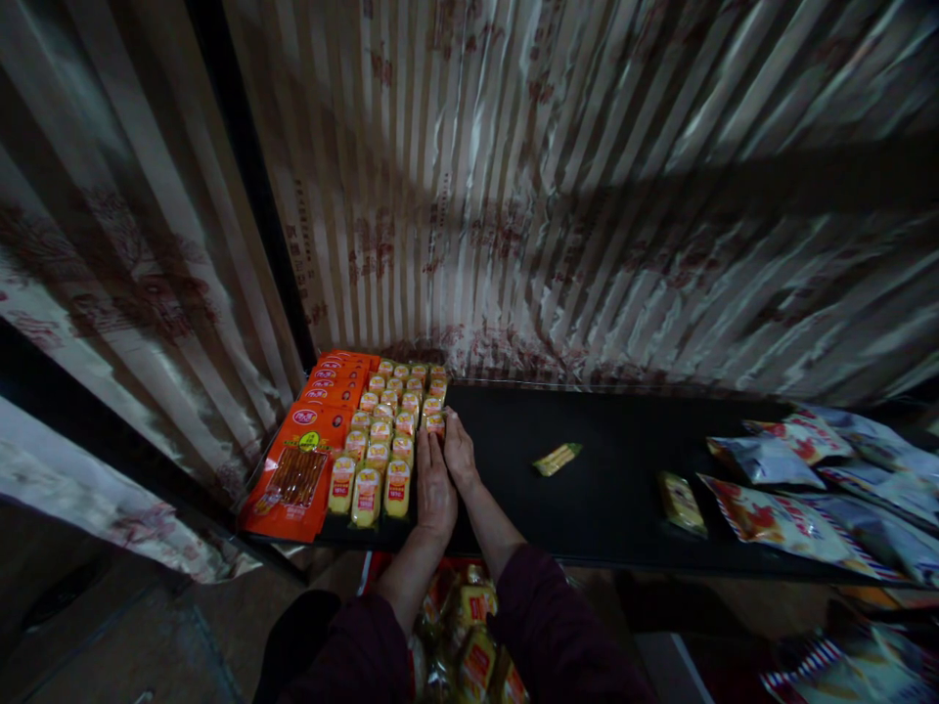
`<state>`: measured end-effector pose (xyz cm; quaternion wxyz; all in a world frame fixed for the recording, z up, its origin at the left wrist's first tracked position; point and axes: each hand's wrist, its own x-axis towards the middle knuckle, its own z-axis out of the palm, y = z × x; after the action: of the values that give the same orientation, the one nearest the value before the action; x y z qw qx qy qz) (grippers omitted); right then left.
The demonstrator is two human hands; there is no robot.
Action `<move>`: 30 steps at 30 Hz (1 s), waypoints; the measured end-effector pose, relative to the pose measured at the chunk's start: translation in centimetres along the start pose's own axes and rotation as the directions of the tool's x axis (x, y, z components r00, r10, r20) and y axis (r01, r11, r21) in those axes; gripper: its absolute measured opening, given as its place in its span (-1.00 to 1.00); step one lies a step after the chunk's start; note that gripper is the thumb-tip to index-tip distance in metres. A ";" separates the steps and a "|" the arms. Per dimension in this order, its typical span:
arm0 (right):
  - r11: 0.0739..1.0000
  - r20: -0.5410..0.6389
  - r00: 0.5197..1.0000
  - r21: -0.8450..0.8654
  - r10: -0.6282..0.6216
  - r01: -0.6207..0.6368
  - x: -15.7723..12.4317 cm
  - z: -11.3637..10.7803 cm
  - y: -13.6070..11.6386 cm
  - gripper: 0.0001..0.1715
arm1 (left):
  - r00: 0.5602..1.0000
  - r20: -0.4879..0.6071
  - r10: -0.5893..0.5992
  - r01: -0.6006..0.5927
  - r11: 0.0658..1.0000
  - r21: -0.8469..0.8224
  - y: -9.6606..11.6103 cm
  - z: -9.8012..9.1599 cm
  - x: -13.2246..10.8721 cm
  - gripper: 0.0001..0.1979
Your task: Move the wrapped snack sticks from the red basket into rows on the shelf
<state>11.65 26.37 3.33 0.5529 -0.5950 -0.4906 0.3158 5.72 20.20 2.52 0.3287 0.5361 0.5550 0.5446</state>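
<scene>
My left hand (435, 489) lies along the right side of several rows of small wrapped cakes (380, 430), fingers stretched out and close together. Its fingertips meet the front of a wrapped cake in the rightmost row. My right hand (460, 452) is right beside it, fingers extended, fingertips at that same cake's right side. Most of the cakes stand upright in yellow wrappers with red and white labels. Left of them, orange snack packets (297, 469) overlap in a line. My palms and the inner sides of my fingers are hidden.
On the black shelf (602, 411) lie a thin yellow packet (557, 459) and a wrapped cake (682, 504). White and blue snack bags (796, 523) are spread at the right. More wrapped cakes (476, 665) are below the shelf edge. A dark post (256, 186) and striped sheeting (514, 215) stand behind.
</scene>
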 end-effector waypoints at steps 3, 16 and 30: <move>1.000 0.011 1.000 0.003 0.019 -0.019 -0.2 -0.1 -0.4 -0.26 | 0.999 0.029 0.033 -0.035 0.997 0.068 -0.1 0.0 0.0 -0.49; 0.994 0.021 0.996 0.067 0.084 -0.086 1.2 -0.1 -1.0 -0.19 | 0.988 0.060 0.139 -0.151 0.927 0.344 -1.2 0.8 1.2 -0.45; 0.989 0.063 0.995 0.114 0.082 -0.089 3.5 0.5 0.2 -0.18 | 0.983 0.060 0.172 -0.181 0.900 0.397 -0.8 0.9 1.9 -0.46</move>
<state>12.35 29.84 3.60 0.5581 -0.5727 -0.4611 0.3846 6.03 22.34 2.01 0.1677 0.6464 0.5999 0.4406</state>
